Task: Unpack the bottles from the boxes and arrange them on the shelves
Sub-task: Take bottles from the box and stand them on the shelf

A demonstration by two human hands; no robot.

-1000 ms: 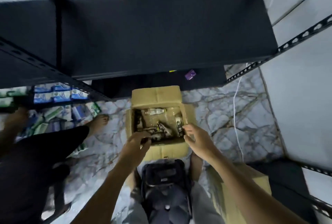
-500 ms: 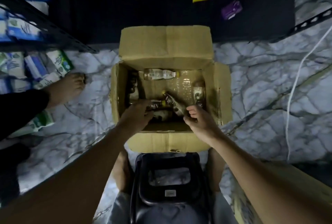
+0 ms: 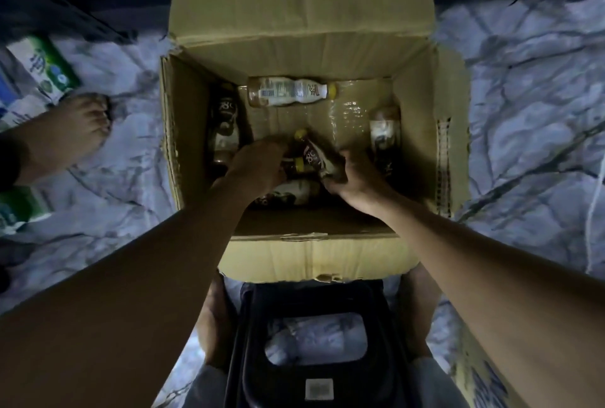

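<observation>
Marbled floor tiles (image 3: pixel 523 112) bear an open brown cardboard box (image 3: pixel 422 145), where the right hand (image 3: pixel 358 175) clamps a dark yellow-capped plastic bottle (image 3: pixel 312 156) to lift it out, though whether the left hand (image 3: pixel 258 166) holds anything cannot be told.

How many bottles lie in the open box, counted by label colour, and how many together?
Dark-label bottles: 2
Light-label bottles: 3
Hidden-label bottle, under the left hand: 1
Total: 6
</observation>
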